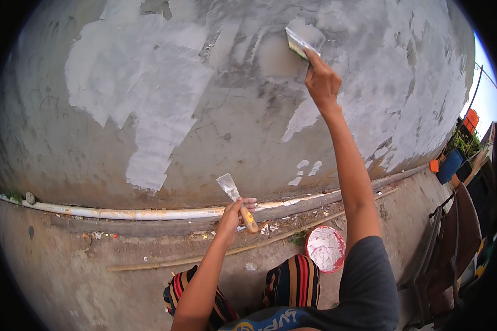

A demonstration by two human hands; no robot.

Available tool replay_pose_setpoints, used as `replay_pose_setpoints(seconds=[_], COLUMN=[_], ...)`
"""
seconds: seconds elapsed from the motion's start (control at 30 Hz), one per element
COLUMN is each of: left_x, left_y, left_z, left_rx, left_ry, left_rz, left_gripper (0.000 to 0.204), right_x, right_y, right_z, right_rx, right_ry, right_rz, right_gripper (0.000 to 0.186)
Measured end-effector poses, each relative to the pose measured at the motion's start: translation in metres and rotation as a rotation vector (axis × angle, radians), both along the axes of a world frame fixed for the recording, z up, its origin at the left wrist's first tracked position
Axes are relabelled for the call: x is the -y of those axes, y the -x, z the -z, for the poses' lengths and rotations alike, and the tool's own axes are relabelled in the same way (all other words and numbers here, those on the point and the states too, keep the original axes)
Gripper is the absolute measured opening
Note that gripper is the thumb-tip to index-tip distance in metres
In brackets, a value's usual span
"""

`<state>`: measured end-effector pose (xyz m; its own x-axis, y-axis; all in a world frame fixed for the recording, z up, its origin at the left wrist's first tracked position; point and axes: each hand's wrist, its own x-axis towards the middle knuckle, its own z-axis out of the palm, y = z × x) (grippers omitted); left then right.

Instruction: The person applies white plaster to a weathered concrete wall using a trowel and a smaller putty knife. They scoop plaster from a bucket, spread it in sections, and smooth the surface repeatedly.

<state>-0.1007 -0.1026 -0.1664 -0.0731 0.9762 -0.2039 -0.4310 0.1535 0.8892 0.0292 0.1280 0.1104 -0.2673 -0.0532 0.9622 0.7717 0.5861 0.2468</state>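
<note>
My right hand (322,83) grips a wide metal putty blade (300,41) against the grey plastered wall (49,154), at a grey smeared patch high up, near patches of pale filler (149,154). My left hand (233,218) holds a small putty knife by its wooden handle (249,220), its metal blade (226,184) pointing up in front of the lower wall, some fingertips sticking out beside the handle. Below and between my hands, by my knee, a red-rimmed bucket (324,248) holds white paste.
A white pipe (132,214) runs along the wall's foot, with a bamboo pole (154,263) on the ground in front of it. To the right stand a dark brown folding-like object (453,243), a blue container (449,165), an orange object (434,166) and plants (464,144).
</note>
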Motion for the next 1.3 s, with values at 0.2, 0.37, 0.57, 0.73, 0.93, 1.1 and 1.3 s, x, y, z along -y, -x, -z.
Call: replay_pose_setpoints(seconds=[0.2, 0.37, 0.57, 0.73, 0.93, 1.1, 1.3], left_x=[0.001, 0.006, 0.011, 0.017, 0.016, 0.024, 0.044], left_y=[0.001, 0.004, 0.006, 0.002, 0.000, 0.001, 0.005], left_z=[0.001, -0.006, -0.011, -0.021, -0.017, -0.027, -0.050], left_rx=[0.005, -0.007, -0.011, 0.029, 0.000, 0.032, 0.067], left_ry=[0.016, 0.016, -0.002, -0.056, -0.061, -0.083, -0.125], left_rz=[0.000, -0.016, -0.011, -0.003, -0.006, -0.031, -0.106], left_gripper=[0.046, 0.047, 0.047, 0.046, 0.045, 0.044, 0.046], right_x=[0.016, 0.021, -0.019, -0.008, 0.038, 0.040, 0.012], right_y=[0.004, -0.006, 0.037, 0.068, 0.043, 0.026, 0.127], right_z=[0.115, 0.126, 0.148, 0.227, 0.263, 0.176, 0.225], right_rx=[0.216, 0.016, -0.239, -0.158, 0.057, -0.220, -0.433], right_ry=[0.098, 0.161, 0.141, 0.232, 0.575, 0.255, 0.272], right_rz=[-0.042, -0.124, -0.061, -0.095, -0.199, -0.210, -0.224], right_gripper=[0.048, 0.053, 0.060, 0.060, 0.056, 0.060, 0.070])
